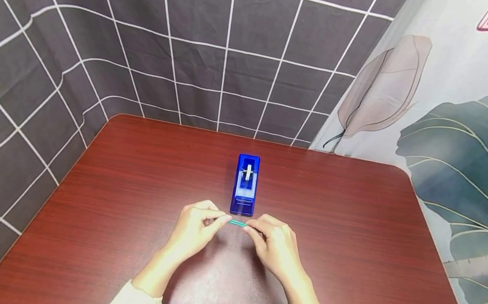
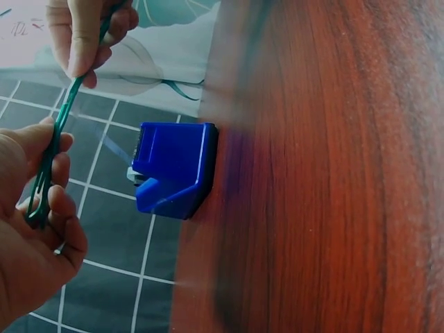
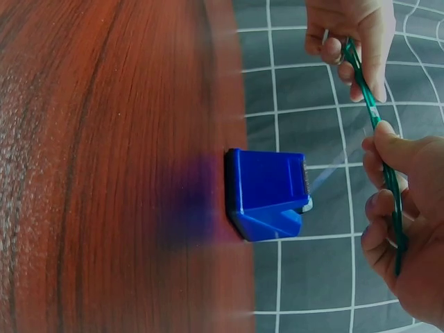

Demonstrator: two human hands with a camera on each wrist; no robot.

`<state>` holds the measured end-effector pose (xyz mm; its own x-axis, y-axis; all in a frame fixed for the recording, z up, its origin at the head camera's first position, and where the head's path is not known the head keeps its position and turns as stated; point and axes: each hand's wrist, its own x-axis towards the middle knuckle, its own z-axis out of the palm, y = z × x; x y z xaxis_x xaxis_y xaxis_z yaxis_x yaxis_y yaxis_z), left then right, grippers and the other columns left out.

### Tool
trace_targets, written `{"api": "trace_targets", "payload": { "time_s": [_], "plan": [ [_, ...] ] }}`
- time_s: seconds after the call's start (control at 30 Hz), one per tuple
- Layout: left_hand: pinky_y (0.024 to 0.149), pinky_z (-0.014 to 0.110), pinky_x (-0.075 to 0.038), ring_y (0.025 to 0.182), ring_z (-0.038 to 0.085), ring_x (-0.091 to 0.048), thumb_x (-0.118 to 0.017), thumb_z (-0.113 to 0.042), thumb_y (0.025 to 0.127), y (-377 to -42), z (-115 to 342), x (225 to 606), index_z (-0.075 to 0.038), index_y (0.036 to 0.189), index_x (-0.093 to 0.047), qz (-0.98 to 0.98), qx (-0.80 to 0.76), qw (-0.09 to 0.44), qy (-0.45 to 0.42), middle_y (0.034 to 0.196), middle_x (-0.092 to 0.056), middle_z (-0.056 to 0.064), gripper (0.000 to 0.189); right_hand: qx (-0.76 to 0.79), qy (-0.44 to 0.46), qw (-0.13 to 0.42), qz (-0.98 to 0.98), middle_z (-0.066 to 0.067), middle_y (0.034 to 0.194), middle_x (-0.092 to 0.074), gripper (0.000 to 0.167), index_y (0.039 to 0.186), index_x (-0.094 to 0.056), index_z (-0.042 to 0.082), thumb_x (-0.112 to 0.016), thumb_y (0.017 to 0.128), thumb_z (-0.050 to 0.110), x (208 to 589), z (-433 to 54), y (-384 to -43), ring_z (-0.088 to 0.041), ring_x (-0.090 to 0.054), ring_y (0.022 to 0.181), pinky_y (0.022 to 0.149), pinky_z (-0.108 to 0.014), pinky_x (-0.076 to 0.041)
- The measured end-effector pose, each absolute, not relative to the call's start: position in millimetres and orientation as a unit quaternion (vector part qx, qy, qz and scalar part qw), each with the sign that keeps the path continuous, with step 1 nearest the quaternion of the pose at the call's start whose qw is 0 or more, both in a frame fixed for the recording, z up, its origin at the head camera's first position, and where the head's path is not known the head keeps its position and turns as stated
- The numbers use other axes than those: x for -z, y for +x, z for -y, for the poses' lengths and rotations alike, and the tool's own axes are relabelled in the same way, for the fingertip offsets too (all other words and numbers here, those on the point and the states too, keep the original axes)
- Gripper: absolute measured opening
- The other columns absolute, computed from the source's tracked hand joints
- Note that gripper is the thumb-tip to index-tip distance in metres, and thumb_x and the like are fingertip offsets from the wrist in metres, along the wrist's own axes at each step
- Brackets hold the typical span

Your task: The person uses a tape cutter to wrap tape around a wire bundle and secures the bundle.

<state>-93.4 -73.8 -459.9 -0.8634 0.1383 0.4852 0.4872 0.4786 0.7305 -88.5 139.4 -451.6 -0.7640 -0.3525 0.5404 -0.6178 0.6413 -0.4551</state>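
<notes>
My left hand (image 1: 193,227) and right hand (image 1: 278,244) face each other near the middle of the table. Between them they pinch a slim green strip-like thing (image 1: 238,222), one end in each hand. In the left wrist view the green thing (image 2: 64,114) runs slantwise and shows a narrow loop inside the left palm. A small pale patch shows on the green thing (image 3: 374,112) between the hands in the right wrist view. Its exact kind cannot be told. Just beyond the fingertips stands a blue tape dispenser (image 1: 242,205), apart from both hands, with a pale roll in it.
The reddish-brown wooden table (image 1: 134,171) has rounded far corners. Behind and to the left hangs a dark grey curtain (image 1: 199,15) with white grid lines. A pale leaf-patterned curtain (image 1: 436,216) hangs on the right.
</notes>
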Motion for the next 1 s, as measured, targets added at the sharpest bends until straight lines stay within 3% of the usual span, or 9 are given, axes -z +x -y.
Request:
{"api": "trace_targets", "payload": {
  "time_s": [0.27,0.63,1.0],
  "plan": [
    [0.055,0.022,-0.043,0.061,0.009,-0.052,-0.081,-0.015,0.086,-94.0,74.6,459.0,-0.009,0.085,-0.082,0.838,0.478,0.183,-0.186,0.073,-0.064,-0.008,0.006,-0.316,0.276,0.197,0.886,0.008,0.076,-0.064,0.011,0.089,-0.077,0.013,-0.084,0.081,0.011,452.2,-139.3,-90.6,-0.004,-0.049,0.061,0.054,-0.025,-0.043],
    [0.056,0.022,-0.044,0.062,0.008,-0.053,-0.082,-0.016,0.085,-93.3,75.0,460.5,-0.01,0.086,-0.082,0.839,0.483,0.174,-0.179,0.075,-0.064,-0.01,0.006,-0.281,0.27,0.168,0.906,0.011,0.075,-0.059,0.01,0.096,-0.08,0.017,-0.081,0.086,0.017,448.1,-140.4,-91.1,-0.004,-0.044,0.058,0.052,-0.024,-0.04],
    [0.056,0.022,-0.044,0.063,0.003,-0.051,-0.08,-0.013,0.087,-93.1,75.4,461.2,-0.008,0.087,-0.079,0.839,0.49,0.16,-0.173,0.078,-0.065,-0.008,0.005,-0.28,0.268,0.174,0.905,0.008,0.077,-0.069,0.006,0.086,-0.077,0.016,-0.083,0.083,0.015,449.1,-139.1,-92.5,-0.004,-0.054,0.06,0.053,-0.028,-0.046]
  ]
}}
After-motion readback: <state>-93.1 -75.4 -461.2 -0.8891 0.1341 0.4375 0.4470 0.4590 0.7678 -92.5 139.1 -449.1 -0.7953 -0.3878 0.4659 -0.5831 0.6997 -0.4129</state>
